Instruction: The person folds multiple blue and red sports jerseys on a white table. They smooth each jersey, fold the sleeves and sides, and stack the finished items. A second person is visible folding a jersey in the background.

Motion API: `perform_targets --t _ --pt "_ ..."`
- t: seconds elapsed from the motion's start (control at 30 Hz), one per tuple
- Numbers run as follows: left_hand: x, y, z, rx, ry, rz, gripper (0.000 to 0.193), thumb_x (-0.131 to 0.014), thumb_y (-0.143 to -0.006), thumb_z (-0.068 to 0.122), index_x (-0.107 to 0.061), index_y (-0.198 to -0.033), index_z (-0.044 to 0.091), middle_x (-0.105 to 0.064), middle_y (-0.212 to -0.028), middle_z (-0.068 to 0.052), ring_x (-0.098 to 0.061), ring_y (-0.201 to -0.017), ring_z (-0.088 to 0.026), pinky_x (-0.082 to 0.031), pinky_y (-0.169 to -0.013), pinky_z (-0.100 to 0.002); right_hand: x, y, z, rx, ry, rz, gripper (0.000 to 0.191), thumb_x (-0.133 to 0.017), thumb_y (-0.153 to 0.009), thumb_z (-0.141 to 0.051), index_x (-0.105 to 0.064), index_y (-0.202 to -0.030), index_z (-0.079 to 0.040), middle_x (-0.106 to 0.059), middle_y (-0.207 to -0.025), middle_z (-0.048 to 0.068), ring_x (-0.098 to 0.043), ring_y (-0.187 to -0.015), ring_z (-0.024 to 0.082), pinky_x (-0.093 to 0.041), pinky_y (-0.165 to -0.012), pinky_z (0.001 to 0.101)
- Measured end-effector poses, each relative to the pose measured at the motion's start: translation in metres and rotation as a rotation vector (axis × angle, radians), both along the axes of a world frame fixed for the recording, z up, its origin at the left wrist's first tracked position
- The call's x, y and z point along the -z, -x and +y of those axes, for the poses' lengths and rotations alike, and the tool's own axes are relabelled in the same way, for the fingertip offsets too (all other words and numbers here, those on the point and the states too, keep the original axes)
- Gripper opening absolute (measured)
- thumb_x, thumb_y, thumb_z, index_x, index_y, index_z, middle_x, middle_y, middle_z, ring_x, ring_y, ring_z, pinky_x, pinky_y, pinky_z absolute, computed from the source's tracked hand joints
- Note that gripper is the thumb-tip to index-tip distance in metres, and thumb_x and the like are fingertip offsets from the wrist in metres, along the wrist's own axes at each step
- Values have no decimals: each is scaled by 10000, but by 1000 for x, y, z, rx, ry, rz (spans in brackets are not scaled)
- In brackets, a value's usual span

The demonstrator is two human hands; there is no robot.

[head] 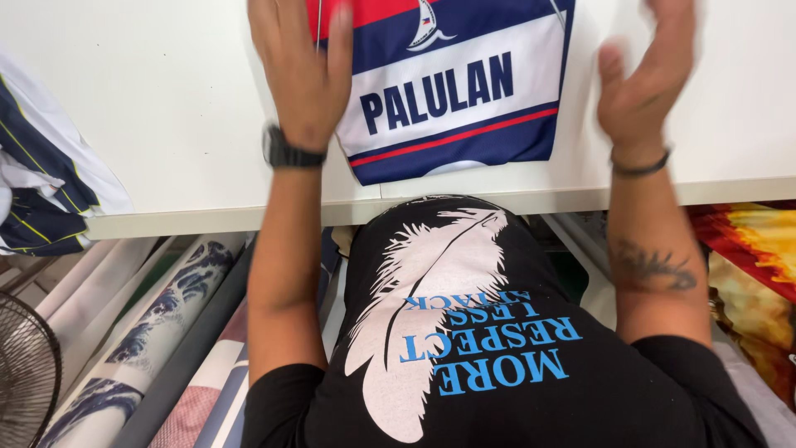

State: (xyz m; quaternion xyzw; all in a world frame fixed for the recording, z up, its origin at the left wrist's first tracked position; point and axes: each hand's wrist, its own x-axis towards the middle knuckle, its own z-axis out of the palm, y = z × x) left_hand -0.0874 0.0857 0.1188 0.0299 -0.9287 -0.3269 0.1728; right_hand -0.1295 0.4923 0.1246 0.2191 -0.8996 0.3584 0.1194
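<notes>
Navy-white jersey [452, 83] on table [166, 124] btwn hands: left [303, 70], right [643, 79].

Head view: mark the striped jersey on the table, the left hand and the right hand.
striped jersey [452, 91]: head view, on its white band.
left hand [303, 70]: head view, back of the hand, resting on the jersey's edge.
right hand [643, 83]: head view, palm side, raised and blurred.

A flat white worktable [166, 99] is seen across the upper frame under even light. Rolled printed fabrics [141, 332] are stored beneath it at 8 o'clock, a round black wire fan [25, 373] beside them.
</notes>
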Motion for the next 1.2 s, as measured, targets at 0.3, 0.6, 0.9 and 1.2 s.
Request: perform_targets --t 0.3,0.6,0.9,1.2 --pt "31 -123 14 109 248 -314 790 -832 -918 582 -512 -1539 214 -265 -1688 -163 -170 -1570 -390 -86 -1254 -655 16 -83 -20 -170 -431 -121 628 -718 -1019 -537 -670 -1449 -82 -451 -1620 232 -448 -1456 384 -288 -1206 514" --pt "38 -102 -23 36 307 -290 908 -715 -923 740 -468 -1583 168 -239 -1691 -189 -123 -1576 -401 -80 -1261 -634 41 -66 -17 -69 -226 -67 528 -716 -1023 -528 -742 -1252 -53 -555 -1549 158 -535 -1395 334 -369 -1151 457" --pt "46 -101 -26 -14 299 -332 747 -601 -979 702 -520 -1525 198 -271 -1695 -154 -167 -1583 -383 -92 -1277 -613 49 -57 -17 -14 21 -54 542 -687 -1106 -473 -685 -1279 40 -537 -1491 242 -559 -1407 377 -546 -1170 449" --pt "45 -95 -27 -5 299 -291 742 -616 -986 672 -532 -1522 166 -281 -1684 -164 -173 -1576 -396 -101 -1266 -628 49 -53 -18 20 99 -31 475 -681 -1123 -410 -683 -1265 44 -587 -1462 237 -603 -1386 381 -550 -1158 459"
